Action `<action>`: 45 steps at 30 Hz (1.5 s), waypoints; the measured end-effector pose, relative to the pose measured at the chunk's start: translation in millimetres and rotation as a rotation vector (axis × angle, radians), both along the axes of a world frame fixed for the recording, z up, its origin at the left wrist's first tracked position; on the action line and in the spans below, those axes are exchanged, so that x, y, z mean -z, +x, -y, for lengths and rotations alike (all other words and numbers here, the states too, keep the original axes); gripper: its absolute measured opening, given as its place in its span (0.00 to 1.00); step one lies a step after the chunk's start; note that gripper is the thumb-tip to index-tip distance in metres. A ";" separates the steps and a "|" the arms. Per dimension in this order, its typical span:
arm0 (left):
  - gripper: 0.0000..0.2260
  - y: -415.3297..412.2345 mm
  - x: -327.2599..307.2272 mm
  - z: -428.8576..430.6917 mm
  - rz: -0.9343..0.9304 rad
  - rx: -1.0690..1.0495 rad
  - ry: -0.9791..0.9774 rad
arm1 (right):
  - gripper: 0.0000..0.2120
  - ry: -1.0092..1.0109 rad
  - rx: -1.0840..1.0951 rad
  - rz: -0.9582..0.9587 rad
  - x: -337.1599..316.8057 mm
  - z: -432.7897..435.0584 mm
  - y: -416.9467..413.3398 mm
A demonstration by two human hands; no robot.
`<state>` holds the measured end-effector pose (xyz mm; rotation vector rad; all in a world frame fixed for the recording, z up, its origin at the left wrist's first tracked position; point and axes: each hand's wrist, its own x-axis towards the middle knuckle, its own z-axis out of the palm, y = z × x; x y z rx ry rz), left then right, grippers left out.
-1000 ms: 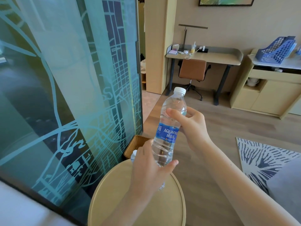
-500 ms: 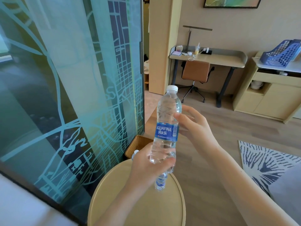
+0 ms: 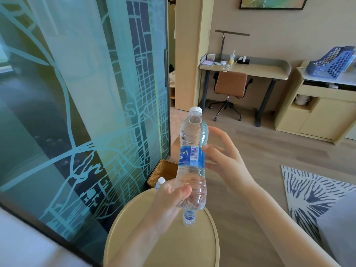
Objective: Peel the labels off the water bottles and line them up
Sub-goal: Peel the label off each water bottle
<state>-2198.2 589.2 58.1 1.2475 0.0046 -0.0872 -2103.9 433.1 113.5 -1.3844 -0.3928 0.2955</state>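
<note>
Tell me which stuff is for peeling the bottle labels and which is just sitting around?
For the job: held bottle, its blue label, left hand gripping its base, right hand beside the label, labelled bottle on the round table, another bottle behind the left hand.

Just lying about: basket, desk, chair, rug, blue tray.

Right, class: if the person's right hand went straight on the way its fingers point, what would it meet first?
The blue label on the water bottle held low by the left hand. The right hand aims its fingers at the label's edge, apparently very close, though depth is unclear.
</note>
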 end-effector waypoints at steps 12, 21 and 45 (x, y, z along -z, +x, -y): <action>0.21 -2.1 -9.3 -3.9 0.005 -0.014 0.322 | 0.26 0.113 0.074 -0.059 7.4 -3.2 -7.5; 0.14 -7.2 -9.9 7.6 -0.025 -0.123 0.443 | 0.26 0.068 0.071 -0.045 13.9 -6.2 -17.9; 0.12 -7.4 -1.7 2.7 0.029 -0.191 0.374 | 0.13 -0.401 0.449 0.353 27.3 -15.9 -37.9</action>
